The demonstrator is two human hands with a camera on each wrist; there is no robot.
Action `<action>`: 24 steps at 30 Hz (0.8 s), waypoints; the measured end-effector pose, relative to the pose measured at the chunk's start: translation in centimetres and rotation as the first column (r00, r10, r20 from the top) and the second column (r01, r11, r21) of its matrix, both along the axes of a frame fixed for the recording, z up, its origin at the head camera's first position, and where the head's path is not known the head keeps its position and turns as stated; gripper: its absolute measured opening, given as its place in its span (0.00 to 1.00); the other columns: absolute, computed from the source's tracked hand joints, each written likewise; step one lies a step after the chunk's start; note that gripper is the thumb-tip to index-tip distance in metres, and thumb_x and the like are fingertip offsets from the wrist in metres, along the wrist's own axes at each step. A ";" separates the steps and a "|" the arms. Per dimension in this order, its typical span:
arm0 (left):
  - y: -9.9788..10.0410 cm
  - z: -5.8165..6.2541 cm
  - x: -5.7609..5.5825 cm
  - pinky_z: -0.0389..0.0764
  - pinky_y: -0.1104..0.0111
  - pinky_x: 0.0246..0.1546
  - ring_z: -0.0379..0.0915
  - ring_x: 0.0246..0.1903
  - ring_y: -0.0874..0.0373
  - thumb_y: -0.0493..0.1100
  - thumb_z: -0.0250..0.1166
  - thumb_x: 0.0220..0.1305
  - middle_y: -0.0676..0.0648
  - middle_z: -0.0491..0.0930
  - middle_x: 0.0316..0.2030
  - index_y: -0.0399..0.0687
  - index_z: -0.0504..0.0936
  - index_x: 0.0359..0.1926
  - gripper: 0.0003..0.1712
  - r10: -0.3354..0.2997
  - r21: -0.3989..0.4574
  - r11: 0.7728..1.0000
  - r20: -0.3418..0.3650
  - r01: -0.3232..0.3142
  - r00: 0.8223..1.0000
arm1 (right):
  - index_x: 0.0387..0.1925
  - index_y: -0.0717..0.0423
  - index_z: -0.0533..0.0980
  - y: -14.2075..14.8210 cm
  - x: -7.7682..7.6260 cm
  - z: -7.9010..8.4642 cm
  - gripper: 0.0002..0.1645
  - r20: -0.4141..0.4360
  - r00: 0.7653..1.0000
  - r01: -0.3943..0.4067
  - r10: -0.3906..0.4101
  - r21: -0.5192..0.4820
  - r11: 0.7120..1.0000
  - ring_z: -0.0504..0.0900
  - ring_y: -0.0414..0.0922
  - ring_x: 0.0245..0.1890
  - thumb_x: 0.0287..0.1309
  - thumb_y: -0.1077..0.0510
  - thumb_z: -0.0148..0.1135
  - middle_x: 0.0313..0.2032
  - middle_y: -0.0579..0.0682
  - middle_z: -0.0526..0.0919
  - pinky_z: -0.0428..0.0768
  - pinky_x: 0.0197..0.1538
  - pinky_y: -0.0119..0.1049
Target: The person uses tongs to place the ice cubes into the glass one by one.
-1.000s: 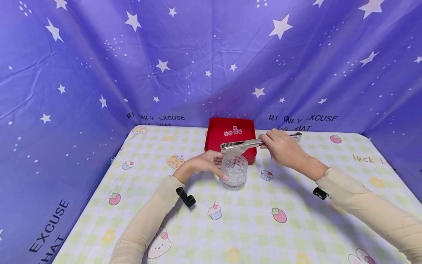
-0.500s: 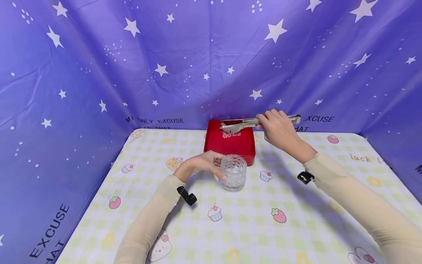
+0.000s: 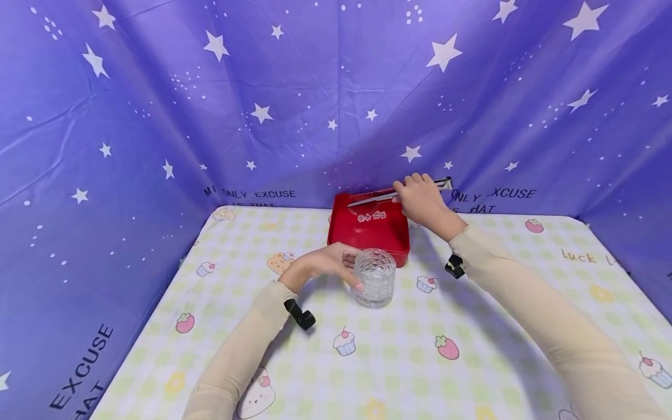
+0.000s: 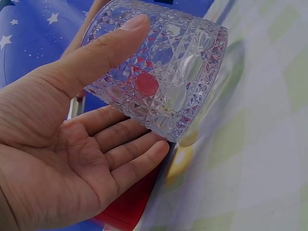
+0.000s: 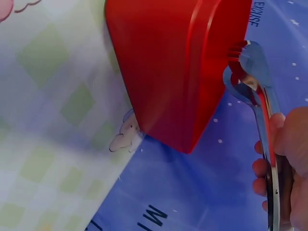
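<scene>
Table [image 3: 404,364]: checked cloth on top; carries the glass and, just beyond it, the red tray.
Red tray [image 3: 367,237]: at the far edge of the table, past the glass as seen from the person; low walls. Bring the tongs in over the rim without knocking it, or the contents may scatter.
Tongs [image 5: 255,60]: over the far part of the red tray. Long axis runs crosswise; working ends point to the person's left, handle end juts out past the right hand. The ends look slightly parted (contact with any piece not clear from either view). Best, I judge, to tip the ends down, straddle one piece, then squeeze gently.
Right hand [image 3: 422,201]: fingers wrapped round the tongs near mid-length; a light grip should give finer control of the gap.
Left hand [image 3: 331,262]: thumb on the near wall of the glass, fingers behind it, grasping it from the left; just enough pressure to steady it.
Glass [image 3: 374,279]: upright on the table, mouth up, axis vertical, nearer the person than the red tray.
Clear pieces [image 3: 379,215]: clustered on the red tray floor, near the tongs' ends; likely hard and slippery, so grip across flat sides.
</scene>
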State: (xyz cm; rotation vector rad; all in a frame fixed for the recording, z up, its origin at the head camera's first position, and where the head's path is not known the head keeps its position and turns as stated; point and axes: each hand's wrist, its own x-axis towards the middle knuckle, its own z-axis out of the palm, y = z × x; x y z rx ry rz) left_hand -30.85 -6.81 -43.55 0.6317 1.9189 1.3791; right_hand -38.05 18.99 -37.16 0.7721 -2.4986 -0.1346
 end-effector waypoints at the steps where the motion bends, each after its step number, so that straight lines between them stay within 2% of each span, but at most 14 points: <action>1: 0.0 0.0 0.0 0.81 0.67 0.60 0.82 0.52 0.58 0.29 0.77 0.49 0.43 0.86 0.54 0.37 0.80 0.62 0.35 0.001 0.001 1.000 -0.001 -0.001 1.000 | 0.37 0.64 0.77 -0.2 -0.2 -0.1 0.11 0.016 1.000 0.012 -0.012 0.009 1.000 0.79 0.62 0.36 0.68 0.57 0.61 0.31 0.64 0.82 0.75 0.39 0.51; 9: 0.0 0.5 0.1 0.80 0.67 0.62 0.81 0.56 0.57 0.30 0.77 0.48 0.42 0.85 0.56 0.39 0.79 0.64 0.38 0.007 -0.004 1.000 0.000 -0.007 1.000 | 0.38 0.64 0.78 -1.3 -1.2 -0.9 0.12 0.079 0.995 0.061 -0.065 0.045 0.997 0.79 0.61 0.37 0.67 0.57 0.62 0.33 0.64 0.83 0.77 0.43 0.51; 18: 0.0 0.2 0.1 0.80 0.67 0.62 0.81 0.56 0.57 0.30 0.78 0.48 0.43 0.85 0.56 0.39 0.78 0.65 0.39 0.013 -0.002 1.000 0.006 -0.013 1.000 | 0.38 0.64 0.80 -2.4 -1.2 -1.6 0.11 0.061 0.996 0.065 -0.069 0.065 0.996 0.80 0.61 0.38 0.64 0.57 0.65 0.34 0.64 0.85 0.77 0.44 0.51; 24: -0.1 0.1 0.1 0.80 0.68 0.62 0.81 0.55 0.57 0.30 0.78 0.48 0.43 0.85 0.55 0.39 0.79 0.64 0.38 0.008 0.004 1.000 0.001 -0.008 1.000 | 0.41 0.63 0.81 -2.8 -1.0 -2.0 0.09 0.072 0.995 0.059 -0.064 0.066 0.996 0.80 0.60 0.38 0.64 0.60 0.63 0.35 0.64 0.85 0.76 0.45 0.50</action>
